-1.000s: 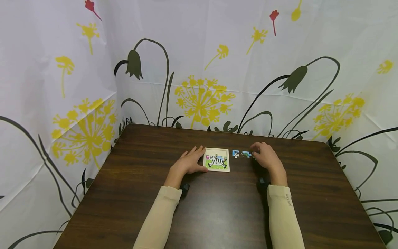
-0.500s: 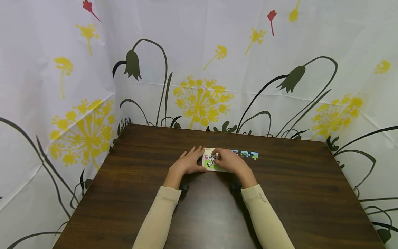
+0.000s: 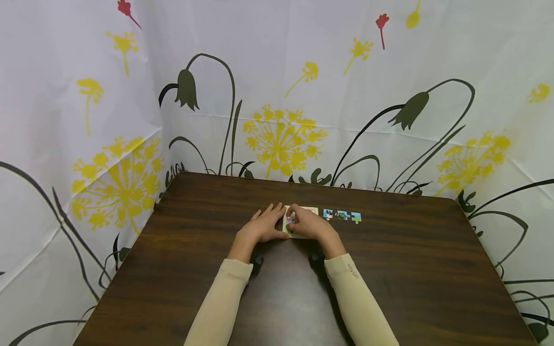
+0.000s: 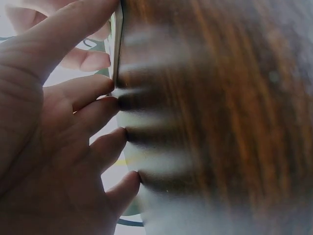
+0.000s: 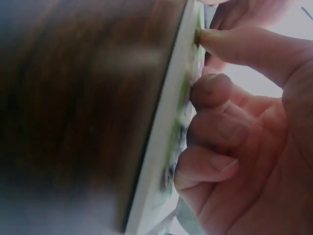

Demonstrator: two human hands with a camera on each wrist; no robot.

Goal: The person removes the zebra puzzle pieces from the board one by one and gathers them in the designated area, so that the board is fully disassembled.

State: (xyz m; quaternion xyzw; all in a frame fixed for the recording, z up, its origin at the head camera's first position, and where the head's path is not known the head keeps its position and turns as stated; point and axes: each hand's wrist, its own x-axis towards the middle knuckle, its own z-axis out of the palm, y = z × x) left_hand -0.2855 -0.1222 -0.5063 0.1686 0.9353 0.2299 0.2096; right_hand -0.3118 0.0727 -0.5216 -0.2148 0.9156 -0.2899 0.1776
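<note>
A small square zebra jigsaw board (image 3: 308,209) with a pale frame lies on the table, mostly covered by my right hand. My left hand (image 3: 261,228) braces its left side, thumb by the near corner and fingers spread flat; the left wrist view shows the fingertips on the wood. My right hand (image 3: 312,224) reaches over the board with bent fingers. Its thumb and index finger close about a puzzle piece (image 3: 288,219) with a pink spot, at the board's left. In the right wrist view, the thumb (image 5: 220,41) presses the picture and the other fingers curl against it.
Three loose puzzle pieces lie in a row right of the board: one with zebra stripes (image 3: 327,214), a blue-green one (image 3: 342,215) and another with blue and green (image 3: 356,217). The dark wooden table (image 3: 411,269) ends at a flower-printed curtain (image 3: 277,86).
My right hand has left the rightmost loose piece, which now lies uncovered, and has moved left onto the board, reaching its left part. The left hand stays in place.
</note>
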